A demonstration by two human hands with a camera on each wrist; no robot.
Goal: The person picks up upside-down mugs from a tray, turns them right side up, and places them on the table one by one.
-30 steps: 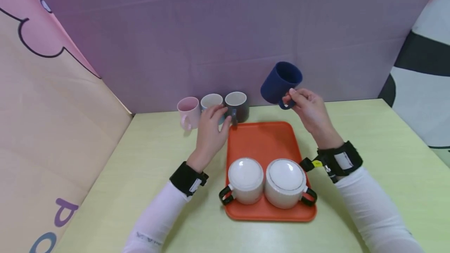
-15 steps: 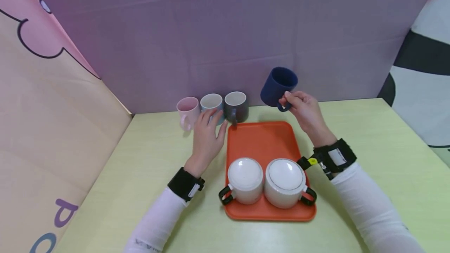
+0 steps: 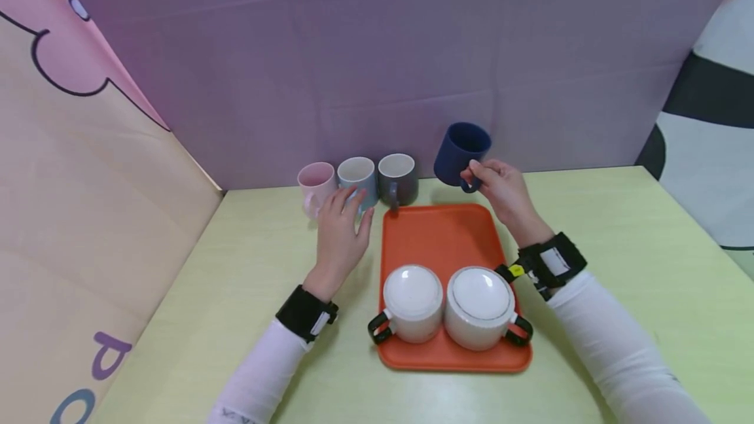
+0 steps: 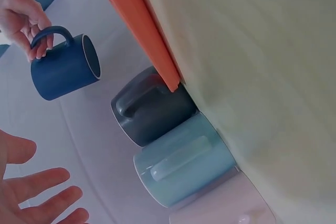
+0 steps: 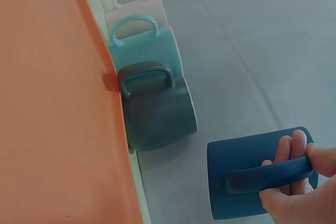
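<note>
Right hand (image 3: 501, 192) grips the navy mug (image 3: 461, 152) by its handle, fingers curled round it, upper centre of the head view. The mug is held clear of the table (image 3: 618, 247), tilted, just past the far edge of the orange tray (image 3: 438, 234).

Left hand (image 3: 340, 231) is open, fingers relaxed and holding nothing, left of the tray and just before the light blue mug (image 3: 357, 176).

The pink mug (image 3: 315, 183), light blue mug and dark grey mug (image 3: 398, 177) stand in a row against the back wall. Two white mugs (image 3: 412, 303) lie upside down, side by side, on the tray's near end.
</note>
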